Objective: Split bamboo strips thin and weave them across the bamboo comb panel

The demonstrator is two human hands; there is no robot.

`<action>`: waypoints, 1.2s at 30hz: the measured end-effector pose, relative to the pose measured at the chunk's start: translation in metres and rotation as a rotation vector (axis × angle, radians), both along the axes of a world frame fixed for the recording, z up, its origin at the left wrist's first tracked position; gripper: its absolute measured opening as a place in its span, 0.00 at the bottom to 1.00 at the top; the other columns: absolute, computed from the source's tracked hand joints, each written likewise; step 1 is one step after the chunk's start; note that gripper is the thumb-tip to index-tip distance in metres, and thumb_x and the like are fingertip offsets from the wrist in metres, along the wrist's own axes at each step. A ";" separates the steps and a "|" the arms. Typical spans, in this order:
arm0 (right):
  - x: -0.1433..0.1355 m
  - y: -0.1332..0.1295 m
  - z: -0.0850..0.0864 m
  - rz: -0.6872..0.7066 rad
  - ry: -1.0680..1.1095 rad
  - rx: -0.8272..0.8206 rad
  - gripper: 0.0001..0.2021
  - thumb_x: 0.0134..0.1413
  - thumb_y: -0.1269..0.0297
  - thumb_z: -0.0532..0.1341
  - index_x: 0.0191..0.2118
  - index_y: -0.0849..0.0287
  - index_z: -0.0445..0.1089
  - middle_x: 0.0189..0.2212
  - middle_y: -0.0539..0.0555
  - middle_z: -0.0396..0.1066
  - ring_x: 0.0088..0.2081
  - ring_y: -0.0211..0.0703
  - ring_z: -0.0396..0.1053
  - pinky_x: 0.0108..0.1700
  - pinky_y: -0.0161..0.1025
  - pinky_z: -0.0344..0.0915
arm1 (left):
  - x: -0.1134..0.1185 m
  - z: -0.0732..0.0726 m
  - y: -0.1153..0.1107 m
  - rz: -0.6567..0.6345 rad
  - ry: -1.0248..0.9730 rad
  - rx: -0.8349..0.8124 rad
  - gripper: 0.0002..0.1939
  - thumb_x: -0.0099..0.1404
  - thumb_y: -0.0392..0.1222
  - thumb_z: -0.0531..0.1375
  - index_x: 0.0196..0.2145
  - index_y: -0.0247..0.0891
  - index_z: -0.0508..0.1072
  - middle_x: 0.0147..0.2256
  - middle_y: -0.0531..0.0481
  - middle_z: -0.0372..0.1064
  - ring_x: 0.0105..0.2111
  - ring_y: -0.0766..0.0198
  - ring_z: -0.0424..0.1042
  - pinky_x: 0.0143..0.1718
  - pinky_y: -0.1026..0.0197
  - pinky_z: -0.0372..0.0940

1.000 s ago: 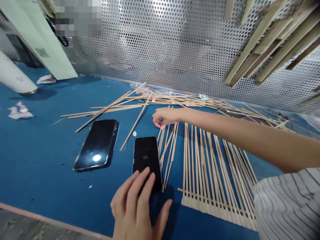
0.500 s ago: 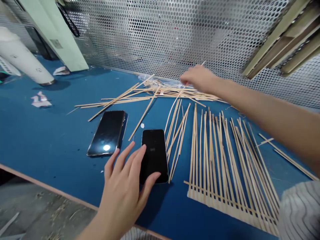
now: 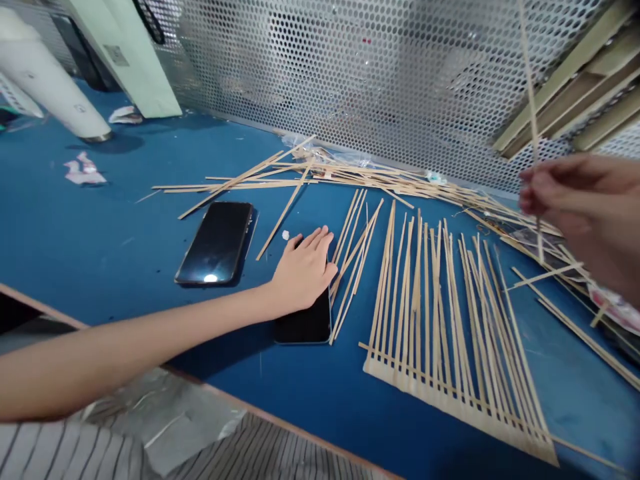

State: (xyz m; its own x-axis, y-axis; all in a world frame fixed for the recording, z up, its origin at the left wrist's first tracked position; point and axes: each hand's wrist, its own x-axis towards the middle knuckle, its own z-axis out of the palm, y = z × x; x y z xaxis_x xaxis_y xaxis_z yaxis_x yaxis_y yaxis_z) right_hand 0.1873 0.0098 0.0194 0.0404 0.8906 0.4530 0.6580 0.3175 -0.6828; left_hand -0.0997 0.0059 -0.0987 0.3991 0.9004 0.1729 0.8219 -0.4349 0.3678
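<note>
My right hand (image 3: pixel 590 217), at the right edge and raised above the table, pinches a thin bamboo strip (image 3: pixel 531 100) that stands nearly upright. My left hand (image 3: pixel 306 270) lies over the upper part of a black smartphone (image 3: pixel 305 327), fingers stretched toward its far right edge. Just right of that phone is a small loose group of bamboo strips (image 3: pixel 356 253). Further right, a row of strips (image 3: pixel 440 300) fans away from a pale band (image 3: pixel 450 403) at the near side, with one strip crossing them.
A second smartphone (image 3: pixel 216 243) lies to the left. More strips (image 3: pixel 370 175) are heaped along the perforated metal panel (image 3: pixel 320 73). A white bottle (image 3: pixel 55 80), crumpled paper (image 3: pixel 84 170) and a pale green upright piece (image 3: pixel 130 63) are at back left. The blue table's front edge (image 3: pixel 220 393) runs below.
My right hand has come from the back strips to the right, now with the strip upright. My left hand has moved up and right, covering more of the phone's top.
</note>
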 end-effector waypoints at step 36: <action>-0.145 -0.047 -0.053 0.628 0.008 -1.104 0.12 0.63 0.51 0.45 0.40 0.52 0.57 0.18 0.49 0.67 0.29 0.47 0.72 0.31 0.41 0.67 | -0.089 0.016 -0.043 -0.264 -0.377 0.333 0.11 0.56 0.28 0.50 0.29 0.40 0.68 0.29 0.52 0.74 0.30 0.59 0.69 0.30 0.54 0.58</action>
